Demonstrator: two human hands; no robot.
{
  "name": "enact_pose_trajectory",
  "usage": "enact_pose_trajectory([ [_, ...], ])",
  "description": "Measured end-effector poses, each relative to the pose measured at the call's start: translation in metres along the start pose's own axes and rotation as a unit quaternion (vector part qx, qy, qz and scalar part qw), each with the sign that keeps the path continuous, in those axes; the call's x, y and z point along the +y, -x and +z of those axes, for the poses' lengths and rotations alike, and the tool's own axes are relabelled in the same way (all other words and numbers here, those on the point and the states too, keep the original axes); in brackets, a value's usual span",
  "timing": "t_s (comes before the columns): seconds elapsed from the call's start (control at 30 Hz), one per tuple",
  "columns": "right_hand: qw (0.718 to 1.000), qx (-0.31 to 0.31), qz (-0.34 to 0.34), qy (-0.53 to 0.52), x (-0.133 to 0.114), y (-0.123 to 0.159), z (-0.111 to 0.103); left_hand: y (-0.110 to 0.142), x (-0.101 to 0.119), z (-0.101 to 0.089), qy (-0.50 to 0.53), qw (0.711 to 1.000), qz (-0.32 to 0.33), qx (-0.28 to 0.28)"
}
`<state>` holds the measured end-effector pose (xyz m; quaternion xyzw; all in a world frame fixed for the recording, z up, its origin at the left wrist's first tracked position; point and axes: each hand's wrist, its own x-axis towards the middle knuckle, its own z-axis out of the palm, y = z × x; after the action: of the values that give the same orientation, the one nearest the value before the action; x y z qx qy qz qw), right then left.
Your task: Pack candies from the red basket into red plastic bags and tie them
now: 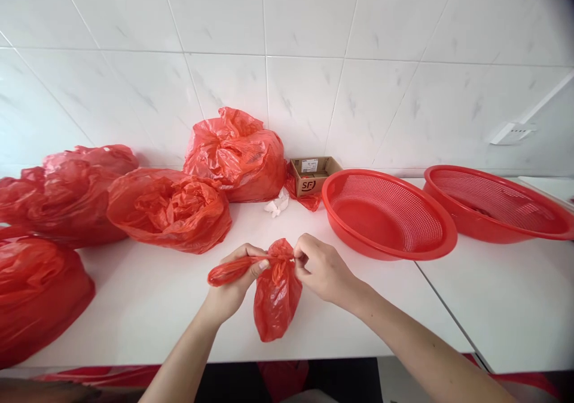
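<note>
A small red plastic bag (277,307) is between my two hands near the table's front edge, its gathered neck knotted or twisted just above the body. My left hand (237,277) is closed, thumb on top, on a handle of the bag that sticks out to the left as a puffy loop. At the right of the neck, my right hand (320,268) pinches the bag's other end between thumb and fingers. What the bag holds cannot be made out through the plastic.
Large red plastic bags (235,158) stand at the back and left of the white table (359,307). Two red mesh baskets (385,211) are at the right. An open cardboard box (309,185) and crumpled white tissue (278,204) lie before the tiled wall.
</note>
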<state>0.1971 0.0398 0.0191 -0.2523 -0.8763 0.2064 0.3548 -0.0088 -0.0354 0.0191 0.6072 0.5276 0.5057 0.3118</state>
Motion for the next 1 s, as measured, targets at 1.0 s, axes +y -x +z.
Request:
enact_pose_trajectory([
  [1.0,0.981,0.015,0.023,-0.192,-0.033,-0.011,0.027,0.015,0.032,-0.027,-0.191,0.980,0.033,0.035],
])
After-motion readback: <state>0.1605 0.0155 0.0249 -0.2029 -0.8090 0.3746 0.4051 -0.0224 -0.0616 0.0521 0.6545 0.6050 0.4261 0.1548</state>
